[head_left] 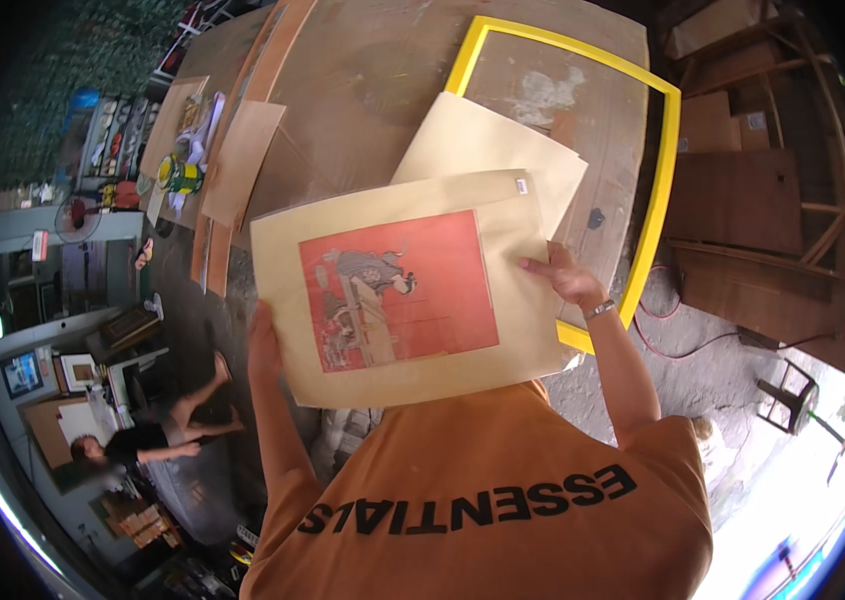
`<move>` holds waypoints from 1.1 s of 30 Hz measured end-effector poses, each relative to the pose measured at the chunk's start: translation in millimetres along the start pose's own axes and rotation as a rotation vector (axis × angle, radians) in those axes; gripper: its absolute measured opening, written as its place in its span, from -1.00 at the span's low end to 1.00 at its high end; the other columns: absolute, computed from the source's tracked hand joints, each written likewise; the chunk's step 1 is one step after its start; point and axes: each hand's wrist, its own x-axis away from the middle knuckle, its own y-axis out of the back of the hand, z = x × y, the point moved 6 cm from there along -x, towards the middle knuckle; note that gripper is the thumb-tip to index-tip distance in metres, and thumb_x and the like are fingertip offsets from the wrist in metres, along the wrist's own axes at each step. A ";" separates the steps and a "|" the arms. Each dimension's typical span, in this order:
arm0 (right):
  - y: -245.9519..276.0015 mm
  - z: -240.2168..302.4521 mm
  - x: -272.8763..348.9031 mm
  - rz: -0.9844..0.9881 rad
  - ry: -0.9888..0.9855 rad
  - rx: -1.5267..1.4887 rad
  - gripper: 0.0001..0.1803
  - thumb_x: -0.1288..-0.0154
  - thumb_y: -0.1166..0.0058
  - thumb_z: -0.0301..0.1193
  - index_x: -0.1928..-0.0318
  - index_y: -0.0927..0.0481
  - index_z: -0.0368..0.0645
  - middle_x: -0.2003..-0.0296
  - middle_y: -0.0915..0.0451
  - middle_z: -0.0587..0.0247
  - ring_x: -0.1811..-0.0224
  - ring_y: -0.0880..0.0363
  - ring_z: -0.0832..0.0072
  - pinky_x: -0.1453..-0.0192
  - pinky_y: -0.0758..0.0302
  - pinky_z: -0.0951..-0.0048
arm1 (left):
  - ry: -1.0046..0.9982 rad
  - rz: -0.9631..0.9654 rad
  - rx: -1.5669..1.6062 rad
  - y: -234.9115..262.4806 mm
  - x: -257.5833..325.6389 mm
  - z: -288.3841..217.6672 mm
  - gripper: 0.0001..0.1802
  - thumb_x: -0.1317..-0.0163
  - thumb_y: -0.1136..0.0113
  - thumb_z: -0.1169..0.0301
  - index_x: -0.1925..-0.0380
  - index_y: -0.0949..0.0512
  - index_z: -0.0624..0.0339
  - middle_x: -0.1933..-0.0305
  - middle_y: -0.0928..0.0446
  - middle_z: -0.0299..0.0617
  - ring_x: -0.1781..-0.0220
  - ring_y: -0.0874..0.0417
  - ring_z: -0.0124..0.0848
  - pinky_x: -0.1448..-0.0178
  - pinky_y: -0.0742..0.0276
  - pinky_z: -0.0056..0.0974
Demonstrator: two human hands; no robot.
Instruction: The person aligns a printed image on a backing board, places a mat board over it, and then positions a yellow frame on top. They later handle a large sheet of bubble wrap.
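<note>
Between my two hands I hold a large cream sheet with a red picture [423, 320] of robed figures mounted on it; it is tilted over the table's near edge. My left hand [264, 345] grips its left side, with most of the fingers hidden behind. At the right side my right hand [568, 275] pinches the edge, thumb on the front face. Behind it another cream board [493, 140] lies on the table, partly covered by the sheet. A yellow frame [659, 190] rests beyond and to the right, one corner overlapped by that board.
The wooden table [363, 60] carries long planks [263, 60] and a thin brown panel [248, 150] at left, near a yellow-green tin [180, 176]. Brown panels [733, 200] lean in a rack at right. A red hose [683, 350] crosses the floor. Another person [153, 440] sits at far left.
</note>
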 end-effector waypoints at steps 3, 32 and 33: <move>-15.9 18.9 5.1 -0.106 0.132 0.123 -0.61 -0.36 -0.22 -0.37 -0.10 -0.56 -0.35 0.05 -0.67 0.21 0.06 -0.61 0.56 0.01 -0.58 0.47 | 0.045 -0.056 -0.166 16.1 -14.9 11.2 -0.47 -0.53 0.09 0.06 -0.19 -0.45 0.30 -0.13 -0.58 -0.21 -0.12 -0.59 -0.41 -0.19 -0.50 -0.29; 35.9 326.7 294.4 -1.388 0.282 0.494 -0.44 -0.46 -0.06 -0.07 -0.16 -0.45 -0.33 0.05 -0.63 0.14 0.10 -0.66 0.46 0.06 -0.62 0.47 | 0.106 -0.307 0.557 208.1 -330.9 97.2 -0.75 -0.42 0.08 0.39 0.11 -0.56 0.25 0.30 -0.65 0.03 0.41 -0.71 -0.21 0.35 -0.68 -0.27; 39.1 326.2 298.1 -1.322 0.314 0.483 -0.41 -0.44 -0.09 -0.06 -0.18 -0.44 -0.34 -0.01 -0.61 0.10 0.05 -0.65 0.44 0.01 -0.62 0.45 | 0.057 -0.241 0.599 209.0 -324.5 108.3 -0.77 -0.41 0.09 0.43 0.12 -0.54 0.26 0.31 -0.64 0.04 0.44 -0.69 -0.22 0.38 -0.66 -0.28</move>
